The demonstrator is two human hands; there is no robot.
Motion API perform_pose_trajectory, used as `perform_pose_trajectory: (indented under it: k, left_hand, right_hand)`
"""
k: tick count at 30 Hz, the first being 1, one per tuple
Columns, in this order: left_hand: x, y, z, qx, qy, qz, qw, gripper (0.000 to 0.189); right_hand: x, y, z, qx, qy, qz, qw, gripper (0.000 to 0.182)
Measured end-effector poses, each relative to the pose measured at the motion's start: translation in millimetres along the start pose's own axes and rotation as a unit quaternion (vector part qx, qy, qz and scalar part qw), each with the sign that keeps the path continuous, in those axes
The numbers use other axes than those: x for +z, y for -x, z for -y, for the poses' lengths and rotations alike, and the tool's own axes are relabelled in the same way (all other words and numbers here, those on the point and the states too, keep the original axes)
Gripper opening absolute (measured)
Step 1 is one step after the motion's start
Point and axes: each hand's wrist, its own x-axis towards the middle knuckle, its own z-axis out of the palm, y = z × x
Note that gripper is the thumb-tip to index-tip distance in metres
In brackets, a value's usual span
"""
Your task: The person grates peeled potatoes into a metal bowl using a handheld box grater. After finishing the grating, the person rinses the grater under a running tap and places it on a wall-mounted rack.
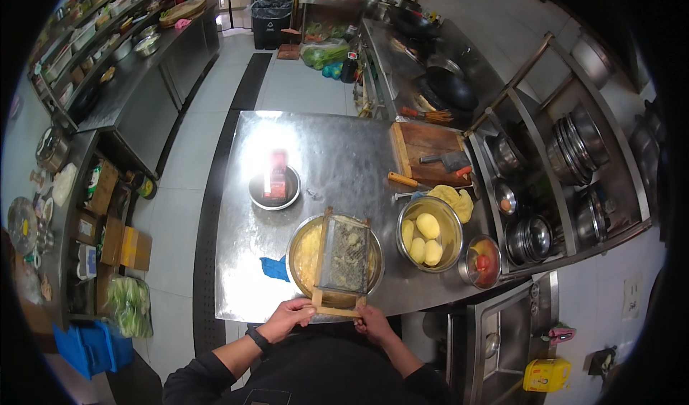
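A wooden-framed metal grater (344, 254) lies across the rim of a large steel basin (379, 276), bits of pale yellow food stuck to its mesh. Yellow grated food (308, 249) fills part of the basin. My left hand (290, 319) grips the near left corner of the wooden frame, and my right hand (372, 323) holds its near right corner. To the right, several peeled potatoes (428, 226) sit in a steel pot (456, 233). A blue cloth (274, 269) lies against the basin's left side.
On the steel table (344, 136) stand a bowl (274, 203) holding a red-labelled package and a bowl with red contents (483, 265). A cleaver (455, 161) rests on a wooden chopping board (430, 136), near a yellow cloth (452, 200). Shelves of steel bowls (530, 238) stand right.
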Motion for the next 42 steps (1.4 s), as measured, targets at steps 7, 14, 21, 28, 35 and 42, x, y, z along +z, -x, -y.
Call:
perform_pose_trajectory:
  k: [7, 14, 21, 28, 35, 42]
  left_hand:
    - [66, -6, -35, 0.173, -0.171, -0.037, 0.969, 0.031]
    - [102, -27, -41, 0.357, -0.484, -0.092, 0.794, 0.031]
    - [115, -37, -26, 0.39, -0.583, -0.025, 0.713, 0.024]
    - [75, -7, -27, 0.45, -0.545, -0.155, 0.69, 0.021]
    - [31, 1, -1, -0.041, -0.08, -0.136, 0.987, 0.024]
    - [31, 7, -2, 0.112, -0.069, -0.121, 0.984, 0.017]
  right_hand:
    - [10, -13, 28, 0.042, -0.118, 0.145, 0.982, 0.037]
    - [28, 26, 70, 0.01, 0.157, -0.051, 0.986, 0.049]
    - [10, 47, 67, -0.1, 0.183, -0.019, 0.978, 0.038]
    - [-8, 38, 46, -0.041, 0.048, 0.031, 0.997, 0.034]
    - [-4, 20, 24, -0.005, 0.043, 0.075, 0.996, 0.036]
    - [-3, 14, 17, -0.108, 0.127, 0.069, 0.984, 0.03]
